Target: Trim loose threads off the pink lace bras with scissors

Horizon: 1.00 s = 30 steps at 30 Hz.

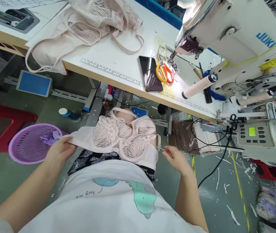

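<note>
A pale pink lace bra (128, 137) lies across my lap, cups facing up and straps toward the table. My left hand (60, 149) pinches the end of its side band, which is drawn out to the left. Just right of the other side of the bra is my right hand (176, 159), its thumb and fingertips close together near a strap loop. Something thin, perhaps a thread, shows at those fingertips, too small to make out.
Above my lap runs the sewing table edge, with a phone (150, 73), orange-handled snips (164, 72) and more pink bras (86, 29). A JUKI sewing machine (237, 35) stands at right. A purple basket (28, 144) sits left on the floor; cables hang at right.
</note>
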Each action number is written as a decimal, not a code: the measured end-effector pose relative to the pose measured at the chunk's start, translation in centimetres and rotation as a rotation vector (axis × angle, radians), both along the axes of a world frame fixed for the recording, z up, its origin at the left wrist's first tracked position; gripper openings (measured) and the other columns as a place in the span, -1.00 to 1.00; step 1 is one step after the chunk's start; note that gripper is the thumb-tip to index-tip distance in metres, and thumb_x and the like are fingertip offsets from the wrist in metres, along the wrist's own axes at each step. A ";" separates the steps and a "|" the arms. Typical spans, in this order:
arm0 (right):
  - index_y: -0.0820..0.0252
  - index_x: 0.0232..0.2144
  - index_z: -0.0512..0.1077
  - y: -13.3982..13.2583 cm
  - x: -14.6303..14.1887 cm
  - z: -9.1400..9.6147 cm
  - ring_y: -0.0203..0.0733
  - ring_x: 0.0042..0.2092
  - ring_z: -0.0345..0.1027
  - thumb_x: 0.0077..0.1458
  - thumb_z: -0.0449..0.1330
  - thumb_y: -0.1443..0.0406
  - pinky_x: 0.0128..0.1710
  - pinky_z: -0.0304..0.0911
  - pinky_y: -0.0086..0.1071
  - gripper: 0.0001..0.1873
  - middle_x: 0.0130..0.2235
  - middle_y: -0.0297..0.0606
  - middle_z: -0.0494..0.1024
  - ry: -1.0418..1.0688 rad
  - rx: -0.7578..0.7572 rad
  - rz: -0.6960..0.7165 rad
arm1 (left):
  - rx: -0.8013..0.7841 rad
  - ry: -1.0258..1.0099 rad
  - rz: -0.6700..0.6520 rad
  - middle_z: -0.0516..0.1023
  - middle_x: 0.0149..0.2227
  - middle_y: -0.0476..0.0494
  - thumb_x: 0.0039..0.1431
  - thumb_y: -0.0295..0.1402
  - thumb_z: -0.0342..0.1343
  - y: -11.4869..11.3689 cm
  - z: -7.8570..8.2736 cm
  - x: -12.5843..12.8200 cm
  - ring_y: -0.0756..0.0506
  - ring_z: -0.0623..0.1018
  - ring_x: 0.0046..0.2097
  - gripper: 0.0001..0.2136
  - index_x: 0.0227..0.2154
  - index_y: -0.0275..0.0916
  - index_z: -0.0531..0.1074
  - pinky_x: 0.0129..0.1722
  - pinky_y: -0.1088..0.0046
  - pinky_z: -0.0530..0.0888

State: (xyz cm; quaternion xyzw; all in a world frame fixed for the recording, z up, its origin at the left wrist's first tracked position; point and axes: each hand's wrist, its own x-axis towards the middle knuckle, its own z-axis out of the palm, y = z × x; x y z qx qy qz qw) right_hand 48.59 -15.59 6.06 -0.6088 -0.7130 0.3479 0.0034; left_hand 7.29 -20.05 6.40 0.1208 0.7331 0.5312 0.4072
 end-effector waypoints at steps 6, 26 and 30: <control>0.18 -0.20 0.36 0.4 -4.9 3.4 -0.17 -0.17 0.33 0.08 0.02 0.20 -0.16 0.25 -0.27 -0.73 -0.21 -0.15 0.46 0.368 0.178 0.193 | 0.316 -0.038 0.108 0.56 -0.49 -0.05 -0.31 -0.50 0.22 -0.3 7.4 2.0 -0.21 0.51 -0.23 -0.82 -0.53 -0.26 0.38 -0.23 0.24 0.51; 0.20 -0.47 0.37 1.3 -14.1 8.2 -0.26 -0.26 0.36 0.00 0.02 0.47 -0.27 0.28 -0.36 -0.83 -0.33 -0.24 0.53 0.851 0.974 0.320 | 0.436 -0.097 -1.001 0.54 -0.47 -0.10 -0.20 -0.27 0.26 2.1 10.8 7.0 -0.11 0.49 -0.45 -0.77 -0.42 -0.26 0.54 -0.50 0.46 0.43; 0.19 -0.47 0.36 0.7 -14.4 7.9 -0.28 -0.31 0.35 0.00 0.02 0.50 -0.32 0.28 -0.39 -0.82 -0.37 -0.28 0.53 0.848 1.100 0.448 | 0.239 -0.393 -0.868 0.54 -0.48 -0.12 -0.34 -0.18 0.32 2.9 11.6 7.9 -0.12 0.50 -0.43 -0.59 -0.37 -0.31 0.49 -0.47 0.43 0.44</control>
